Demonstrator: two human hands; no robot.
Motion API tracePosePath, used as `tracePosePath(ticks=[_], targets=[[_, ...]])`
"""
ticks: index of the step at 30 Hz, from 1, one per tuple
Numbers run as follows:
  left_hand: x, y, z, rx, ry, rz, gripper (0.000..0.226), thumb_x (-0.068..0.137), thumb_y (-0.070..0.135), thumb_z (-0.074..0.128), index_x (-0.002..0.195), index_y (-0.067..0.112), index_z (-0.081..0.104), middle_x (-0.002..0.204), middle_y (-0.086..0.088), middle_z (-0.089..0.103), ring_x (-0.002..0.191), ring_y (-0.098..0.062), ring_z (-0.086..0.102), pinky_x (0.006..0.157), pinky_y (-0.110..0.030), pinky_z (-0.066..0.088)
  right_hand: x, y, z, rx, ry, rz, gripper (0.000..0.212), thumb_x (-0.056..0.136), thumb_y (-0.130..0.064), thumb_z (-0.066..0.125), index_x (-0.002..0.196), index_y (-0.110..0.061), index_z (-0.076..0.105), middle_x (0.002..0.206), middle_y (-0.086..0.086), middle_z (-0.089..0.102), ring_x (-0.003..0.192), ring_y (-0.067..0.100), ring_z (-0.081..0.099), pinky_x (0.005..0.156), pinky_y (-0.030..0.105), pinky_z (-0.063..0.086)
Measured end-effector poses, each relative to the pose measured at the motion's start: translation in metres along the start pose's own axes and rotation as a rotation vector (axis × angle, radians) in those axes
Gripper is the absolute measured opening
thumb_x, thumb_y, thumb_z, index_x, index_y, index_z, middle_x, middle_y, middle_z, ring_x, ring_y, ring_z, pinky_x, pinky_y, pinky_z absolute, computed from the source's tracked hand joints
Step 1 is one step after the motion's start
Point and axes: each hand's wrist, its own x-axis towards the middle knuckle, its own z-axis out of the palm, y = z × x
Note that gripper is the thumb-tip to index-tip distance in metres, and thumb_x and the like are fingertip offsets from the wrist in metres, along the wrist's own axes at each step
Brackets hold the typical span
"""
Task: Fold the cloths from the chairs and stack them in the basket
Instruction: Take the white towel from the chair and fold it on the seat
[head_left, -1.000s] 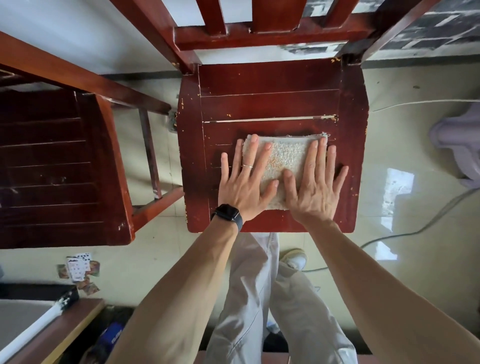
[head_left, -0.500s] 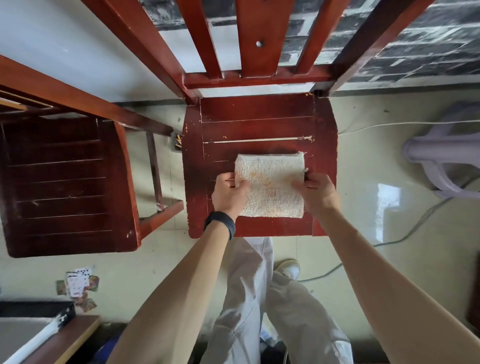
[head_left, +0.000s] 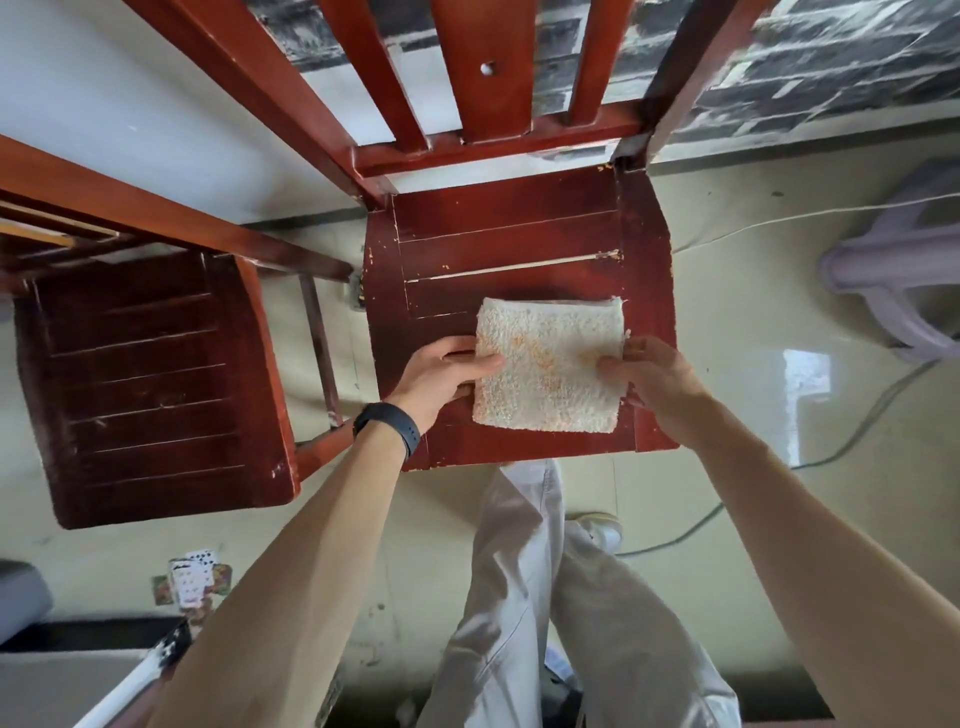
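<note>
Head view: folded cream terry cloth (head_left: 548, 371), orange-flecked and square, over the front half of the red-brown slatted wooden chair seat (head_left: 509, 234); lifted or resting, can't tell. Left hand (head_left: 441, 374) pinches its left edge, thumb on top; right hand (head_left: 649, 376) pinches the right edge the same way. Black wristband (head_left: 387, 423) on left wrist. Second dark red wooden chair (head_left: 145, 384) just left. Scattered playing cards (head_left: 192, 577) on glossy cream tile floor (head_left: 753, 322); lilac plastic stool (head_left: 893, 270) and grey cable (head_left: 831, 457) at right.
</note>
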Motion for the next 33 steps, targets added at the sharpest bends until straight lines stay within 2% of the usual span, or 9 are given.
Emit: tracePosePath(ticks=[4, 7, 9, 11, 17, 20, 28, 31, 33], targets=[[-0.022, 0.007, 0.003, -0.029, -0.199, -0.018, 0.048, 0.068, 0.033, 0.088, 0.113, 0.021, 0.074, 0.118, -0.002, 0.073, 0.11, -0.019, 0.069, 0.095, -0.034, 0.051, -0.034, 0.008, -0.031, 0.287, -0.249, 0.012, 0.02, 0.084, -0.002, 0.072, 0.09, -0.021, 0.076, 0.085, -0.003, 0.075, 0.075, 0.012, 0.071, 0.06, 0.02, 0.054], [-0.052, 0.017, 0.027, -0.051, -0.215, 0.023, 0.043, 0.071, 0.028, 0.085, 0.112, 0.019, 0.075, 0.12, -0.005, 0.072, 0.112, -0.022, 0.068, 0.09, -0.033, 0.051, -0.075, 0.013, -0.058, 0.355, -0.273, -0.026, 0.026, 0.085, -0.002, 0.071, 0.11, -0.009, 0.071, 0.101, 0.006, 0.072, 0.086, 0.02, 0.07, 0.071, 0.029, 0.056], [-0.078, 0.031, 0.052, -0.052, -0.212, 0.072, 0.043, 0.073, 0.024, 0.083, 0.114, 0.016, 0.073, 0.119, -0.007, 0.072, 0.112, -0.024, 0.067, 0.094, -0.037, 0.05, -0.111, 0.011, -0.078, 0.419, -0.214, -0.061, 0.036, 0.083, -0.001, 0.071, 0.118, -0.008, 0.065, 0.104, 0.009, 0.069, 0.092, 0.024, 0.066, 0.08, 0.035, 0.054], [-0.111, 0.051, 0.08, -0.047, -0.233, 0.121, 0.042, 0.075, 0.02, 0.081, 0.115, 0.015, 0.072, 0.119, -0.009, 0.071, 0.112, -0.026, 0.067, 0.098, -0.043, 0.05, -0.154, 0.005, -0.101, 0.481, -0.15, -0.12, 0.03, 0.083, -0.002, 0.07, 0.108, -0.018, 0.068, 0.098, 0.009, 0.068, 0.089, 0.022, 0.064, 0.082, 0.037, 0.049], [-0.23, 0.13, 0.172, 0.09, -0.395, 0.267, 0.047, 0.073, 0.02, 0.083, 0.118, 0.019, 0.068, 0.118, -0.009, 0.071, 0.112, -0.028, 0.067, 0.087, -0.047, 0.056, -0.303, -0.018, -0.183, 0.568, 0.102, -0.334, 0.047, 0.08, -0.014, 0.081, 0.123, -0.029, 0.066, 0.094, 0.007, 0.068, 0.096, 0.02, 0.07, 0.073, 0.037, 0.056], [-0.288, 0.161, 0.225, 0.162, -0.464, 0.335, 0.053, 0.071, 0.02, 0.083, 0.12, 0.019, 0.066, 0.12, -0.009, 0.071, 0.115, -0.031, 0.065, 0.095, -0.056, 0.052, -0.382, -0.018, -0.222, 0.563, 0.219, -0.468, 0.037, 0.085, -0.017, 0.077, 0.115, -0.036, 0.069, 0.094, 0.004, 0.07, 0.095, 0.016, 0.072, 0.071, 0.035, 0.059], [-0.405, 0.2, 0.378, 0.406, -0.667, 0.456, 0.047, 0.068, 0.027, 0.084, 0.112, 0.03, 0.071, 0.113, 0.001, 0.074, 0.108, -0.02, 0.065, 0.086, -0.04, 0.052, -0.53, 0.024, -0.31, 0.667, 0.643, -0.649, 0.036, 0.088, -0.014, 0.074, 0.117, -0.034, 0.069, 0.095, 0.003, 0.075, 0.088, 0.016, 0.073, 0.061, 0.027, 0.056], [-0.434, 0.205, 0.427, 0.467, -0.705, 0.503, 0.045, 0.061, 0.038, 0.086, 0.104, 0.035, 0.075, 0.11, 0.01, 0.074, 0.107, -0.01, 0.064, 0.084, -0.036, 0.042, -0.557, 0.04, -0.337, 0.707, 0.733, -0.676, 0.034, 0.089, -0.012, 0.072, 0.115, -0.034, 0.069, 0.097, 0.004, 0.076, 0.091, 0.02, 0.073, 0.069, 0.039, 0.059], [-0.443, 0.206, 0.458, 0.493, -0.756, 0.5, 0.05, 0.059, 0.04, 0.089, 0.107, 0.032, 0.075, 0.112, 0.007, 0.074, 0.1, -0.01, 0.069, 0.08, -0.035, 0.046, -0.567, 0.049, -0.357, 0.743, 0.782, -0.687, 0.033, 0.091, -0.01, 0.069, 0.115, -0.032, 0.069, 0.097, 0.005, 0.076, 0.091, 0.022, 0.073, 0.069, 0.039, 0.058]])
